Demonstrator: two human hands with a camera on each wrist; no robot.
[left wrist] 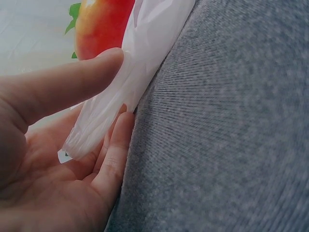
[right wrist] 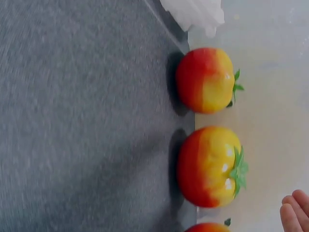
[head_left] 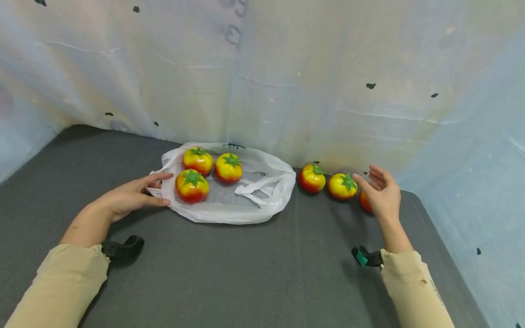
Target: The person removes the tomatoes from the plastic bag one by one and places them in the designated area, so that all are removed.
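Note:
A white plastic bag [head_left: 220, 213] lies spread on the dark table with its mouth wide. Inside it, toward its left, sit three red-and-yellow toy tomatoes [head_left: 192, 186] with green leaf tops. At the bag's left end my left hand [head_left: 134, 197] holds the gathered plastic. The left wrist view shows this bag edge [left wrist: 108, 108] between the thumb and the fingers. My right hand [head_left: 383, 196] is raised over the row of tomatoes, its fingers fairly straight and gripping nothing. Beneath it a tomato [head_left: 365, 201] is partly hidden; beside it another tomato [head_left: 342, 186] shows whole.
One more tomato [head_left: 312, 178] stands between the bag and the others in the row. Behind the table [head_left: 243, 282] hangs a pale plastic sheet [head_left: 275, 71], which also runs down the right side. Each wrist wears a black strap [head_left: 124, 248].

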